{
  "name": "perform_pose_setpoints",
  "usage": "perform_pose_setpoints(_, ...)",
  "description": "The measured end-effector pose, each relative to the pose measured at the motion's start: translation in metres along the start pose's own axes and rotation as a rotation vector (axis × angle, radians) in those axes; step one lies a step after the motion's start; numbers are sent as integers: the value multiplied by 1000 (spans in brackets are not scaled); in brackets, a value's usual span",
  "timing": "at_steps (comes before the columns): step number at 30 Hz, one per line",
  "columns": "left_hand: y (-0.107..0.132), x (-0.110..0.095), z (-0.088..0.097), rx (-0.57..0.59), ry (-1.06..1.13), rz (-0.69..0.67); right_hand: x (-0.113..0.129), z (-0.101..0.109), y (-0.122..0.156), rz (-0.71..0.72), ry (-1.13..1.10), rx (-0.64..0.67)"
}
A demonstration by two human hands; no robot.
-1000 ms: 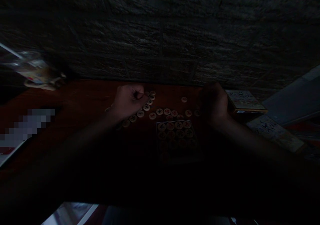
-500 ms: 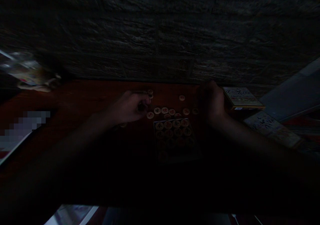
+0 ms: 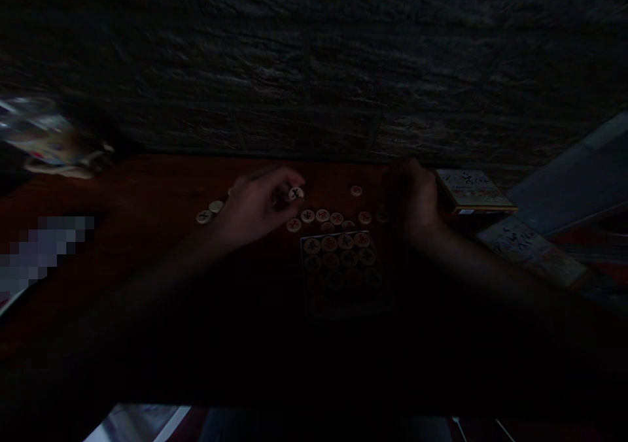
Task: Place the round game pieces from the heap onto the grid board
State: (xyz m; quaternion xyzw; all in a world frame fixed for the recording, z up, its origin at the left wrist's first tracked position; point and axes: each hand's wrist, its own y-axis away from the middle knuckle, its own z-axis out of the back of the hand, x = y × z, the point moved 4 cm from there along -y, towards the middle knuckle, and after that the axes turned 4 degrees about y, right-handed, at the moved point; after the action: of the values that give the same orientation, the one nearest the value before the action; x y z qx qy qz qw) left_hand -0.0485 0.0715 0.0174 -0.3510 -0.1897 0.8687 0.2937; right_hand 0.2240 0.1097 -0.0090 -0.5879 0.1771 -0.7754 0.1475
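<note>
Chinese chess pieces, round discs with red or black characters, lie on the dark reddish table. My left hand (image 3: 258, 203) has its thumb and fingers apart around a black-marked chess piece (image 3: 296, 193), with no firm grip visible. Left of that hand lie other pieces, among them a black-marked disc (image 3: 203, 216). My right hand (image 3: 415, 200) is curled closed near the boxes, its fingers in deep shadow; what it holds, if anything, is hidden. Between the hands a loose row of pieces (image 3: 322, 215) lies behind a shallow tray (image 3: 302, 265) with pieces set in rows. The tray's near part is almost black.
A printed box (image 3: 475, 190) stands right of my right hand, with a second box (image 3: 532, 249) lower down. Farther left are a clear plastic container (image 3: 49, 138) and a blurred-out panel (image 3: 39, 259). A stone wall (image 3: 314, 69) rises behind the table.
My left hand has opened its fingers and shifted slightly; the black-marked piece now shows between them. More discs appear left of that hand. My right hand has hardly moved.
</note>
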Motion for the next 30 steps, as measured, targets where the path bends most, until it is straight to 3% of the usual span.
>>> perform_pose_setpoints(4,6,-5,-14,-14,224,31,16,1,9,-160,-176,-131)
perform_pose_setpoints(8,10,-11,-26,19,559,166,43,1,15,-192,-156,-44)
perform_pose_setpoints(12,10,-17,-27,21,611,198,69,-4,25,-220,-91,75)
perform_pose_setpoints(15,9,-18,-24,4,643,222,80,-9,37,-143,49,145)
perform_pose_setpoints(18,8,-18,-21,-17,654,251,78,-8,51,-12,178,138)
perform_pose_setpoints(23,9,-22,-21,-17,697,273,61,0,65,33,251,150)
perform_pose_setpoints(30,11,-26,-24,-16,718,291,57,3,64,77,279,178)
